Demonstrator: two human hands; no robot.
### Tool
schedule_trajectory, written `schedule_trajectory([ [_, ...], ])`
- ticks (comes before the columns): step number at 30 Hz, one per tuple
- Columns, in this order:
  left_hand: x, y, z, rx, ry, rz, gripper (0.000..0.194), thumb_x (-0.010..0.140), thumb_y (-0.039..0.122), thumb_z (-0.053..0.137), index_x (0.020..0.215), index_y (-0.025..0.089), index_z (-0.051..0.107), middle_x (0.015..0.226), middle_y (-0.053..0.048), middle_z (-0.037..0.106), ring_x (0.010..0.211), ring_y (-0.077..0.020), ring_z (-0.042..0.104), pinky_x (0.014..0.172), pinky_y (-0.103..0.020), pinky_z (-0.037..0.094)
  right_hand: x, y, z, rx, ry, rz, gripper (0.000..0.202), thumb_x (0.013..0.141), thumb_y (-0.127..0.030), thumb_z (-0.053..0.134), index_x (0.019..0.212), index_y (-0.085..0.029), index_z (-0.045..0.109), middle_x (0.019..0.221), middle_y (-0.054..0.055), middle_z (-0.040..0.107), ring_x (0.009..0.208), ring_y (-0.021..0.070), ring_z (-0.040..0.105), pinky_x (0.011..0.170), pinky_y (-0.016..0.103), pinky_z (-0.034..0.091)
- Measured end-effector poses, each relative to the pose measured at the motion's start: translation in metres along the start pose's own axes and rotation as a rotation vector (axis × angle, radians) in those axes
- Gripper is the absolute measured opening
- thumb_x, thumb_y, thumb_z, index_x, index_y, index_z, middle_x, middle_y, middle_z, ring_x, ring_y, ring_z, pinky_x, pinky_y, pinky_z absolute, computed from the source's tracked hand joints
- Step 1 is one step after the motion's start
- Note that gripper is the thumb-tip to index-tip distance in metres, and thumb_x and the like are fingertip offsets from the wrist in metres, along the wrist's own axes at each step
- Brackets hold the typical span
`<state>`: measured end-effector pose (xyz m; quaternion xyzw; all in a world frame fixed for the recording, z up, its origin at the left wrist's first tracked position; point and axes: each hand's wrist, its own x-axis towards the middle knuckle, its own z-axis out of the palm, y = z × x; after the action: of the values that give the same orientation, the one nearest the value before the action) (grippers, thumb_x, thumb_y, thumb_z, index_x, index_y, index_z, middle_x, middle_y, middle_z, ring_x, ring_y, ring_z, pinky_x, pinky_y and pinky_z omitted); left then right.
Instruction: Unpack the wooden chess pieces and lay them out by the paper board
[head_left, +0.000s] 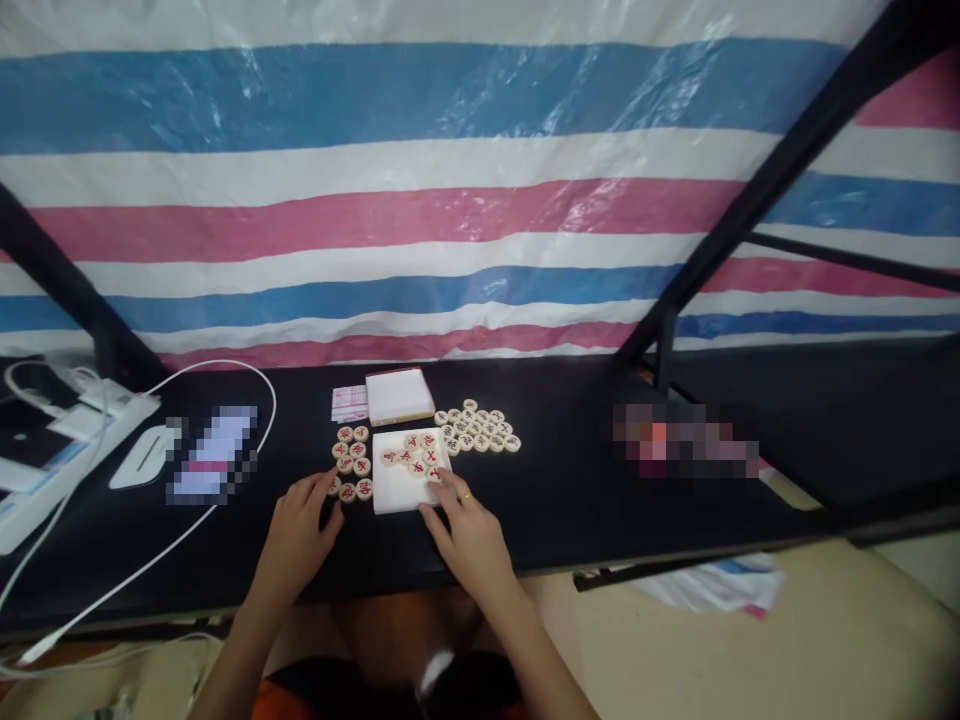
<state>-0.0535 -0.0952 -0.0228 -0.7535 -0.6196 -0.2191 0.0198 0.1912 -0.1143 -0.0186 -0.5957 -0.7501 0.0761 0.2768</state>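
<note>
Black flat tabletop (570, 470) in front of blue, white and red striped plastic sheeting (420, 225); black metal bars (697, 250) at both sides.

Left hand (300, 520) at the near left of a loose group of round cream game pieces with red characters (358, 451). Fingers bent forward, close together, thumb standing apart from them. Fingertips over the leftmost piece of the nearest row, partly covering it; cannot tell contact from hovering.

Right hand (469, 520) at the right side of a flat square white tray (394, 495). Thumb and fingers spread, thumb at the near right corner. Fingertips at the nearest piece in the tray; cannot tell touch from light hold. Gold-coloured ring (466, 494) on one finger.

Pieces in three places: the red-character group just left of the tray, mostly in pairs, with three in the nearest row; a loose cluster of round cream pieces with reddish characters (418, 467) on the tray, toward its far right; staggered rows of round cream pieces with dark characters (481, 441) on the tabletop, right of the tray.

Behind the tray, a square white box part with reddish-brown edging (400, 396); just left of it, a pink-lined white paper (349, 403).

Far left: long white power strip (75, 463), rounded white device (139, 465), pale pixelated rectangle (212, 455), white cable with plug (39, 646). Far right: pixelated reddish patch (682, 440), contents unreadable.
</note>
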Motion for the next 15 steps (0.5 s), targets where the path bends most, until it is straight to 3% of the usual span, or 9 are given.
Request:
schedule_trajectory([
  [6, 0.001, 0.000, 0.002, -0.083, 0.007, 0.131, 0.042, 0.085, 0.034, 0.048, 0.124, 0.021, 0.051, 0.118, -0.011, 0.056, 0.108, -0.0267, 0.052, 0.088, -0.040, 0.044, 0.007, -0.002, -0.003, -0.018, -0.022, 0.003, 0.028, 0.092, -0.036, 0.044, 0.109, -0.022, 0.060, 0.126, 0.008, 0.055, 0.101, 0.0175, 0.061, 0.086, 0.028, 0.051],
  [10, 0.001, -0.001, 0.005, -0.070, 0.016, 0.129, 0.038, 0.087, 0.035, 0.046, 0.122, 0.021, 0.053, 0.115, -0.012, 0.058, 0.105, -0.0268, 0.054, 0.085, -0.040, 0.045, 0.015, 0.005, -0.006, 0.000, -0.061, -0.033, 0.027, 0.091, -0.036, 0.047, 0.111, -0.024, 0.060, 0.127, 0.006, 0.055, 0.100, 0.0162, 0.062, 0.085, 0.028, 0.051],
  [15, 0.006, 0.001, 0.006, -0.022, -0.003, 0.083, 0.036, 0.089, 0.033, 0.045, 0.120, 0.019, 0.055, 0.112, -0.012, 0.058, 0.101, -0.0264, 0.055, 0.083, -0.039, 0.045, 0.017, 0.011, -0.003, -0.017, -0.017, -0.020, 0.037, 0.090, -0.037, 0.047, 0.124, -0.026, 0.053, 0.136, 0.007, 0.046, 0.106, 0.0174, 0.060, 0.086, 0.030, 0.052],
])
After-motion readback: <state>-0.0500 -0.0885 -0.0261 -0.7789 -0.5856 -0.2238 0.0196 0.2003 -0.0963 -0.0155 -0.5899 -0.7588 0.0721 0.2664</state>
